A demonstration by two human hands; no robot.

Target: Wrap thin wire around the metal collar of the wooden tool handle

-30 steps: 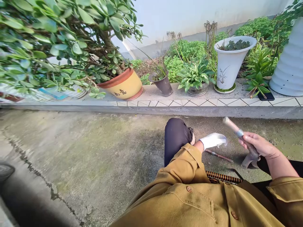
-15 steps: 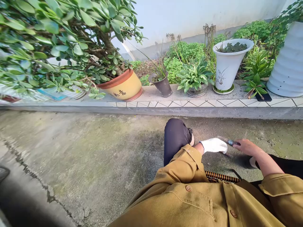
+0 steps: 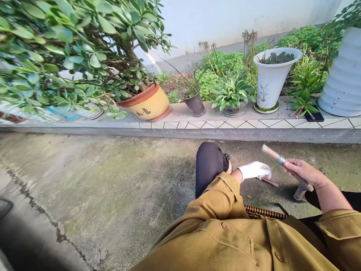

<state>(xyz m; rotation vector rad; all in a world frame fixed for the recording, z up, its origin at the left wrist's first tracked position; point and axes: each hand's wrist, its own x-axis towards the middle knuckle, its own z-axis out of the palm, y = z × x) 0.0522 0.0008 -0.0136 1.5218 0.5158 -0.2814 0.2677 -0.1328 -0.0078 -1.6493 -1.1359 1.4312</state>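
Observation:
My left hand (image 3: 255, 171), in a white glove, is closed around a thin reddish-brown rod (image 3: 270, 182); one end of the rod sticks out toward the right, low over the concrete. My bare right hand (image 3: 303, 171) grips a long wooden tool (image 3: 271, 152) bound with silvery wire near its middle. The tool's pale end points up and left, above the gloved hand and apart from it. Its darker end runs under my fingers toward my wrist, so I cannot tell what kind of tool it is.
Ahead runs a low tiled ledge (image 3: 214, 125) with a yellow pot (image 3: 149, 103), a small dark pot (image 3: 194, 104), a white flowerpot (image 3: 272, 81) and a black phone-like slab (image 3: 314, 115). My bent knee (image 3: 210, 162) is left of the hands. Cracked concrete (image 3: 113, 188) spreads leftward.
My right hand has lifted and drawn the wooden tool up and away from the gloved hand; it was low and blurred beside it before. My left hand has barely moved.

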